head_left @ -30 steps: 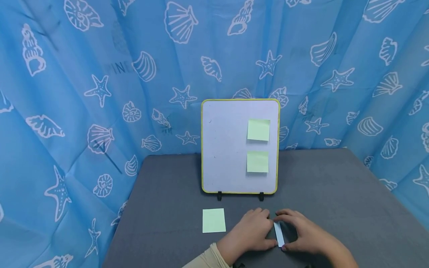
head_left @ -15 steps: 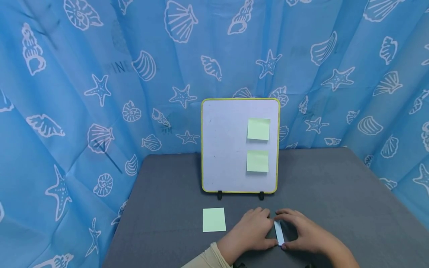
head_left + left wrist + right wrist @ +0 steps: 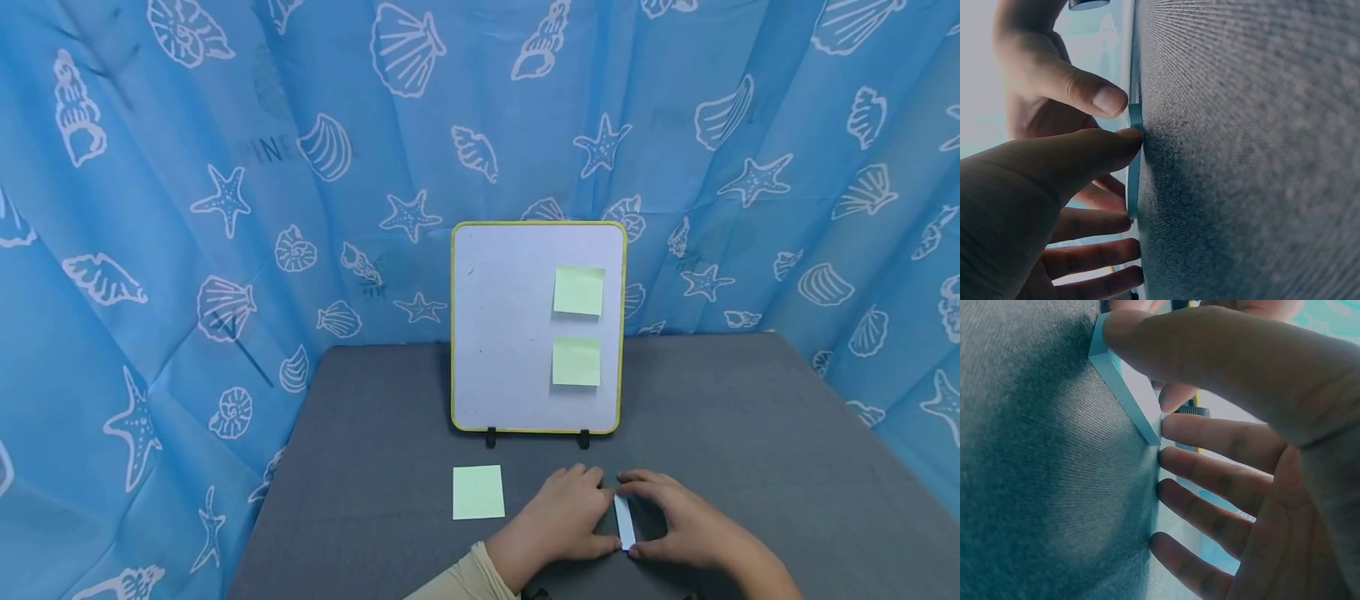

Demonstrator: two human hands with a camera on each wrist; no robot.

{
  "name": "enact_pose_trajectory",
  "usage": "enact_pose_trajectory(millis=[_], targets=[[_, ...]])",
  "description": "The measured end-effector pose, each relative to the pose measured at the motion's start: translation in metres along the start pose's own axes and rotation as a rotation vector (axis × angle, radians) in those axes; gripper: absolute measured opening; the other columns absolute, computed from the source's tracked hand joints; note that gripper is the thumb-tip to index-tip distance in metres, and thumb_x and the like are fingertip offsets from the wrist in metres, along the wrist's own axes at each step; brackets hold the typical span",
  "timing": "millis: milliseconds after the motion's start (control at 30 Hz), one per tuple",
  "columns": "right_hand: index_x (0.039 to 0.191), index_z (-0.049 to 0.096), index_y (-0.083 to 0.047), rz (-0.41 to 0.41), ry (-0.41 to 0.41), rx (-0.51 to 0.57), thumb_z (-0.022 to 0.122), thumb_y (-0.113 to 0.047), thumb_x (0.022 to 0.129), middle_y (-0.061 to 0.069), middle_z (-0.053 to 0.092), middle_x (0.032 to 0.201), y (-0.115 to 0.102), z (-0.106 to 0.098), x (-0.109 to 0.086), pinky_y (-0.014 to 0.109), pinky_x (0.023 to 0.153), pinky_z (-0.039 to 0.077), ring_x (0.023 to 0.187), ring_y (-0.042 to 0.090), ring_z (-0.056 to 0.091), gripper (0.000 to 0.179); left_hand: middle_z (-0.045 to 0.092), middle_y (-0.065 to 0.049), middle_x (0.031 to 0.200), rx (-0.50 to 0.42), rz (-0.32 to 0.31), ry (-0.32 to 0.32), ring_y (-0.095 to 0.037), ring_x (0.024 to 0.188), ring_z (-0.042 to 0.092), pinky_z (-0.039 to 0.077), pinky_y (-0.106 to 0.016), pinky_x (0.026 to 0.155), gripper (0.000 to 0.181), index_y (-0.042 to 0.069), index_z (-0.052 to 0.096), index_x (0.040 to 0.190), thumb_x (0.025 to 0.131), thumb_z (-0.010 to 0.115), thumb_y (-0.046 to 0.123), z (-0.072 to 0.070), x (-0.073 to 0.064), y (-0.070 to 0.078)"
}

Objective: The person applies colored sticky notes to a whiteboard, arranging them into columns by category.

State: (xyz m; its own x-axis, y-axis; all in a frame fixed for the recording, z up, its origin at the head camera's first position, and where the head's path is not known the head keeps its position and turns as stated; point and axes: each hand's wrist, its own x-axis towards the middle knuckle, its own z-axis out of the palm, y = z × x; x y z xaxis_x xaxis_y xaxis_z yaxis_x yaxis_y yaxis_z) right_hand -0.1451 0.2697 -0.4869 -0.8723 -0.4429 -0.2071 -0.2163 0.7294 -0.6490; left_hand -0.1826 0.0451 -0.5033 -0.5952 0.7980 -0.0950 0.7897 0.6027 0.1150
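Note:
A narrow pale-blue block (image 3: 624, 523) lies on the grey cloth near the front, its long side running away from me. My left hand (image 3: 558, 521) holds it from the left, thumb at the near end and fingers at the far end. From the other side my right hand (image 3: 690, 525) spans the same length between thumb and index finger. In the right wrist view the block (image 3: 1125, 394) shows a thick edge, and the other three right fingers reach down to the cloth. The left thumb (image 3: 1110, 147) presses at its edge in the left wrist view.
One pale green sticky note (image 3: 478, 492) lies flat left of my hands. Behind stands a yellow-rimmed whiteboard (image 3: 502, 333) on small black feet, with two green sticky notes (image 3: 578, 290) on its right half. A blue shell-print curtain (image 3: 337, 208) surrounds the grey table (image 3: 375, 433).

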Motion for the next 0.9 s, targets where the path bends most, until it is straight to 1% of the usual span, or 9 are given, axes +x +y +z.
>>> enact_pose_trajectory(millis=[167,300,467,533,633,700,767,833,900], targets=[[0.139,0.069,-0.014,-0.004,-0.017,0.022,0.087,-0.037,0.089,0.021,0.055,0.153,0.0021,-0.0016,-0.0002,0.078,0.104,0.043,0.139,0.054,0.049,0.059,0.062,0.010,0.134,-0.005,0.010,-0.014,-0.005,0.113,0.058,0.056,-0.029,0.098,0.066,0.030,0.064,0.147,0.095,0.067,0.070,-0.0017,-0.0004,-0.0014],[0.139,0.069,-0.011,0.006,-0.023,0.024,0.083,-0.036,0.093,0.022,0.055,0.153,0.0025,-0.0012,0.0005,0.078,0.104,0.043,0.139,0.055,0.049,0.054,0.061,0.010,0.135,-0.016,0.013,-0.029,-0.004,0.114,0.057,0.056,-0.029,0.098,0.069,0.030,0.063,0.148,0.093,0.068,0.071,-0.0022,-0.0009,-0.0027],[0.134,0.072,-0.014,-0.029,0.005,-0.011,0.075,-0.040,0.099,0.021,0.058,0.150,0.0028,0.0006,0.0007,0.074,0.103,0.046,0.136,0.054,0.053,0.044,0.061,0.009,0.133,-0.022,0.030,-0.006,-0.004,0.111,0.057,0.056,-0.028,0.097,0.067,0.030,0.065,0.146,0.095,0.063,0.073,-0.0006,-0.0015,-0.0040],[0.129,0.073,-0.018,-0.045,0.019,-0.028,0.071,-0.040,0.102,0.020,0.060,0.149,0.0028,0.0012,0.0008,0.072,0.103,0.048,0.134,0.052,0.055,0.036,0.062,0.008,0.132,-0.022,0.037,0.003,-0.005,0.109,0.057,0.056,-0.028,0.096,0.064,0.029,0.067,0.143,0.096,0.062,0.073,0.0002,-0.0012,-0.0040],[0.116,0.074,-0.024,-0.049,0.036,-0.039,0.069,-0.039,0.104,0.018,0.062,0.147,0.0020,0.0010,0.0013,0.068,0.103,0.049,0.132,0.049,0.058,0.020,0.063,0.009,0.131,-0.024,0.030,-0.002,-0.005,0.108,0.057,0.056,-0.028,0.095,0.059,0.029,0.071,0.136,0.096,0.062,0.071,0.0010,-0.0002,-0.0043],[0.107,0.071,-0.025,-0.053,0.040,-0.035,0.068,-0.036,0.105,0.019,0.062,0.145,0.0018,0.0002,0.0021,0.068,0.101,0.050,0.130,0.049,0.059,0.012,0.063,0.009,0.130,-0.033,0.023,-0.010,-0.004,0.108,0.057,0.056,-0.028,0.094,0.055,0.029,0.072,0.133,0.097,0.063,0.070,0.0007,0.0004,-0.0043],[0.100,0.068,-0.025,-0.053,0.048,-0.031,0.067,-0.034,0.105,0.019,0.063,0.143,0.0013,-0.0001,0.0025,0.068,0.101,0.050,0.128,0.048,0.060,0.010,0.064,0.009,0.128,-0.043,0.020,-0.015,-0.004,0.107,0.058,0.056,-0.028,0.093,0.053,0.030,0.073,0.132,0.097,0.065,0.068,0.0000,0.0004,-0.0042],[0.097,0.066,-0.025,-0.062,0.058,-0.034,0.067,-0.033,0.106,0.018,0.064,0.141,0.0015,0.0001,0.0027,0.066,0.099,0.052,0.127,0.046,0.061,0.012,0.065,0.009,0.125,-0.052,0.027,-0.013,-0.003,0.104,0.058,0.056,-0.027,0.091,0.051,0.029,0.073,0.131,0.098,0.065,0.067,-0.0012,-0.0003,-0.0040],[0.096,0.065,-0.027,-0.071,0.077,-0.050,0.066,-0.033,0.106,0.015,0.065,0.140,0.0019,0.0003,0.0023,0.060,0.099,0.054,0.126,0.043,0.063,0.012,0.065,0.010,0.121,-0.052,0.048,-0.003,-0.002,0.100,0.057,0.054,-0.024,0.086,0.048,0.029,0.073,0.130,0.098,0.065,0.065,-0.0025,-0.0022,-0.0036]])
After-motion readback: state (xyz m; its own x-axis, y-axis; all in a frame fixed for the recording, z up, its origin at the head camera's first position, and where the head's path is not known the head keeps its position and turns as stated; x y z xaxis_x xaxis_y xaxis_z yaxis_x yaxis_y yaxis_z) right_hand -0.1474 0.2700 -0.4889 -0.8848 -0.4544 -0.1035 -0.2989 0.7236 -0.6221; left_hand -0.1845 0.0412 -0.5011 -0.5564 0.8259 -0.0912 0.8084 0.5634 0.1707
